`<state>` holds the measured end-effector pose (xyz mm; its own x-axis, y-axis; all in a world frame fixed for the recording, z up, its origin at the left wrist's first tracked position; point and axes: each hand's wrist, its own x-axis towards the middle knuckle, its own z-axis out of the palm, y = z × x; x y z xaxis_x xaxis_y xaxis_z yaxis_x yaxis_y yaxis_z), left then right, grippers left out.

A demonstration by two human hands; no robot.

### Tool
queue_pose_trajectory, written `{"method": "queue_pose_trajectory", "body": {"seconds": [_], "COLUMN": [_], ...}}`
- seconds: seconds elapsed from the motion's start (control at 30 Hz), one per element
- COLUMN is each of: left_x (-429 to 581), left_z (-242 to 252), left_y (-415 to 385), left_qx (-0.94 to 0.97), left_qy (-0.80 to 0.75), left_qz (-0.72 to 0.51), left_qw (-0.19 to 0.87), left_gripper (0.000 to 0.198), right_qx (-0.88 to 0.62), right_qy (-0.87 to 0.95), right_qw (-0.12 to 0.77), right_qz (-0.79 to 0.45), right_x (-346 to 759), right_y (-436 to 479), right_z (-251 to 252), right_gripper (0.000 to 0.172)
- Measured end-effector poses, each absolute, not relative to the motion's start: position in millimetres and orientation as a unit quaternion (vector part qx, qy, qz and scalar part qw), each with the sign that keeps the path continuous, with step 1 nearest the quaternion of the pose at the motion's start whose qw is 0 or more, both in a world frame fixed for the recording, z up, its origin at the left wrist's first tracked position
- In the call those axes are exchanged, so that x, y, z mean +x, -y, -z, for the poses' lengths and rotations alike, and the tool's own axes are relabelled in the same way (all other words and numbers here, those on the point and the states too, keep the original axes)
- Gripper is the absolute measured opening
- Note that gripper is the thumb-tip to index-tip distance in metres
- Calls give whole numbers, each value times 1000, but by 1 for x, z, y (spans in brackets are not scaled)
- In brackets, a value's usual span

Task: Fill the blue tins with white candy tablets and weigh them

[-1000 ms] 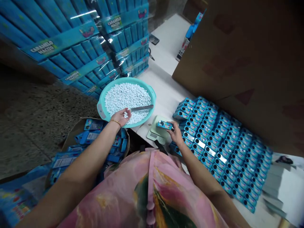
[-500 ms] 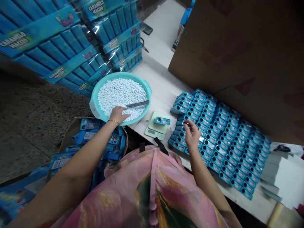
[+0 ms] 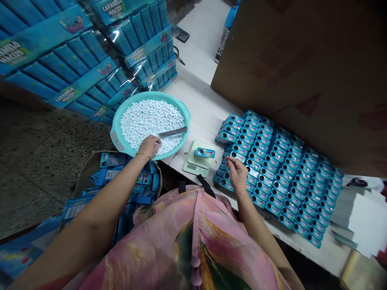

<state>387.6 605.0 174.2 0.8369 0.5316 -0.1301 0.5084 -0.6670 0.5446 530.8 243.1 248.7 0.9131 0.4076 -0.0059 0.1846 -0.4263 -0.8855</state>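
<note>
Left of the digital scale (image 3: 193, 169), the left hand (image 3: 149, 146) sits half-curled over white candies (image 3: 142, 129) in a teal basin (image 3: 186, 117). Whether it grips the steel scraper (image 3: 172, 132), whose long axis points right and slightly up, cannot be told. On the scale, 1 blue box (image 3: 204, 153) lies lengthwise, left to right. Right of the scale, the right hand (image 3: 236, 174), partly open and empty, is at rows of blue boxes (image 3: 272, 177).

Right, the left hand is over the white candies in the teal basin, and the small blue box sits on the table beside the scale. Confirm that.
No: the head view shows the small blue box sitting on top of the scale, not beside it. The left hand is over the white candies in the teal basin, as you said.
</note>
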Motion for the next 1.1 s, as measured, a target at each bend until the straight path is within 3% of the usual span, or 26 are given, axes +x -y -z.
{"method": "queue_pose_trajectory", "body": {"seconds": [0.23, 0.47, 0.6, 0.7, 0.83, 0.93, 1.1], "left_x": [386, 388, 387, 389, 402, 421, 454], "left_z": [-174, -174, -180, -189, -208, -225, -247], "left_y": [-610, -606, -605, -603, -586, -554, -493], "left_qx": [886, 886, 868, 802, 575, 432, 501], "left_qy": [-353, -361, -385, -446, -495, -447, -363], "left_qz": [-54, -59, -67, -113, -169, -127, -30], "left_qw": [294, 284, 307, 380, 629, 773, 785], "left_gripper": [5, 7, 5, 5, 15, 21, 18], "right_qx": [-852, -849, -841, -837, -845, -847, -848], "right_qy": [256, 292, 350, 362, 336, 323, 325], "right_qw": [443, 414, 394, 400, 411, 416, 412], "right_qz": [-112, -152, -122, -98, -73, -65, -72], "right_x": [529, 536, 540, 538, 532, 529, 527], "right_y": [-255, -274, -284, -286, -278, -269, -261], "right_z": [-246, -222, -225, -235, -246, -250, -254], "right_gripper": [23, 51, 54, 44, 32, 27, 24]}}
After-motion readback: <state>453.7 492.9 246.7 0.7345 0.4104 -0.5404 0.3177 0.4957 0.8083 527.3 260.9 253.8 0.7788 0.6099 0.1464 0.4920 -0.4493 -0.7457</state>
